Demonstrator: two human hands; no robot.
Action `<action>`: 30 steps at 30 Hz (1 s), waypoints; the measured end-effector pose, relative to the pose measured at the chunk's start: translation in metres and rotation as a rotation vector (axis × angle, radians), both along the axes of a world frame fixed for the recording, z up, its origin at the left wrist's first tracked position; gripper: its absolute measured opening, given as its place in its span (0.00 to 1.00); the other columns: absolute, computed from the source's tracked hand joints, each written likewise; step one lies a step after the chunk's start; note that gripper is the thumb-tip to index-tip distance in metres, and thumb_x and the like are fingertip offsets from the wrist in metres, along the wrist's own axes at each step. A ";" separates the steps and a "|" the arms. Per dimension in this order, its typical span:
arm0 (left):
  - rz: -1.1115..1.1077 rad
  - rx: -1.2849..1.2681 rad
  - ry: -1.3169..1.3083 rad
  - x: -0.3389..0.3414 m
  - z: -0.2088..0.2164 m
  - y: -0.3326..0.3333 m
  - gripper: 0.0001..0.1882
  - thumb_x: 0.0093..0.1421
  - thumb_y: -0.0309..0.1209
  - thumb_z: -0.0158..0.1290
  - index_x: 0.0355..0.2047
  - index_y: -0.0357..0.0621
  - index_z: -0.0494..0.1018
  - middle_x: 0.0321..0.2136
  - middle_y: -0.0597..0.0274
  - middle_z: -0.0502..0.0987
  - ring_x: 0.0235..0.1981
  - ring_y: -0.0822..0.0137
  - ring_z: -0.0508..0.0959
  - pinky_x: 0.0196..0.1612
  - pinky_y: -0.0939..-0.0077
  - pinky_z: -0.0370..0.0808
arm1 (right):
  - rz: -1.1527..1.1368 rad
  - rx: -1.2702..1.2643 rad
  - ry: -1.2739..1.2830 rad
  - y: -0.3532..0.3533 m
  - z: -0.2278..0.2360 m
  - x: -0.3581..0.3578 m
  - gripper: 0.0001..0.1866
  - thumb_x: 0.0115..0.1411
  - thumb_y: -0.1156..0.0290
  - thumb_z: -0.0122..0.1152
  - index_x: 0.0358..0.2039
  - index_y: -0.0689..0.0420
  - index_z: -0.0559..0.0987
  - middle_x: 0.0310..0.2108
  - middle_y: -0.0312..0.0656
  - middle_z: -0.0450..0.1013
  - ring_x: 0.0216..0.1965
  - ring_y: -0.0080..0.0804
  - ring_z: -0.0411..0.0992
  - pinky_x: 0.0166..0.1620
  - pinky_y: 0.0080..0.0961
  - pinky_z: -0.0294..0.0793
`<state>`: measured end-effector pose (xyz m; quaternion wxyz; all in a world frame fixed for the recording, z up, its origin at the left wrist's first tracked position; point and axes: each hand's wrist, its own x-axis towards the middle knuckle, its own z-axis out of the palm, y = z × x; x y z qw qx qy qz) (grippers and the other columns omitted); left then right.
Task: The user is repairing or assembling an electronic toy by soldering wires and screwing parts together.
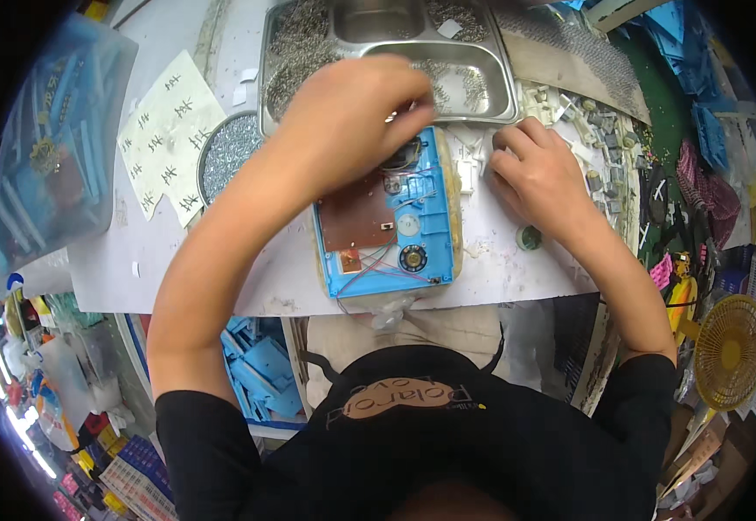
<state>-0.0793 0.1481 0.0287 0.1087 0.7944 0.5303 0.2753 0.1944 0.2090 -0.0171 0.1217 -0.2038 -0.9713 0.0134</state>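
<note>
A light-blue plastic casing (434, 213) lies open-side up on a padded holder in front of me. Inside it sit a brown circuit board (352, 217), thin wires and a small round speaker (413, 258). My left hand (356, 113) hovers over the casing's far end and the near rim of a metal tray (512, 87). Its fingers are pinched, slightly blurred, and whatever they hold is too small to tell. Right of the casing, my right hand (539, 178) rests by the table top with fingers curled; their tips and anything in them are hidden.
Small metal screws (300, 39) fill tray compartments. Left of the tray stand a round dish (229, 156) of metal bits and a marked paper sheet (157, 139). A clear bin (74, 156) holds blue parts. White plastic pieces (573, 117) lie at right, near a yellow fan (730, 352).
</note>
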 end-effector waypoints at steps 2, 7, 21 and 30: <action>0.024 -0.022 0.138 0.011 -0.013 0.040 0.08 0.60 0.35 0.58 0.34 0.45 0.82 0.32 0.52 0.82 0.36 0.49 0.82 0.39 0.57 0.78 | -0.013 0.034 0.025 0.001 0.003 -0.005 0.10 0.50 0.72 0.66 0.35 0.54 0.80 0.36 0.38 0.74 0.43 0.39 0.72 0.44 0.36 0.74; 0.108 -0.221 0.477 0.031 -0.029 0.082 0.11 0.59 0.39 0.58 0.35 0.48 0.83 0.34 0.52 0.83 0.39 0.49 0.83 0.42 0.55 0.79 | -0.112 0.060 -0.098 -0.006 -0.003 0.004 0.05 0.53 0.72 0.60 0.31 0.55 0.79 0.34 0.37 0.75 0.41 0.36 0.72 0.42 0.33 0.71; -0.249 -0.050 0.223 0.053 -0.050 0.096 0.07 0.57 0.33 0.59 0.35 0.48 0.83 0.37 0.56 0.83 0.37 0.50 0.84 0.41 0.55 0.81 | -0.081 -0.013 0.022 -0.010 0.012 0.013 0.07 0.48 0.72 0.64 0.29 0.56 0.78 0.35 0.38 0.73 0.44 0.37 0.70 0.44 0.33 0.71; -0.448 0.147 0.316 0.053 -0.051 0.114 0.07 0.56 0.29 0.58 0.36 0.49 0.81 0.38 0.61 0.78 0.38 0.55 0.84 0.38 0.59 0.82 | -0.153 -0.187 0.218 -0.012 0.020 0.026 0.08 0.53 0.74 0.66 0.32 0.57 0.76 0.30 0.42 0.74 0.37 0.43 0.73 0.42 0.38 0.72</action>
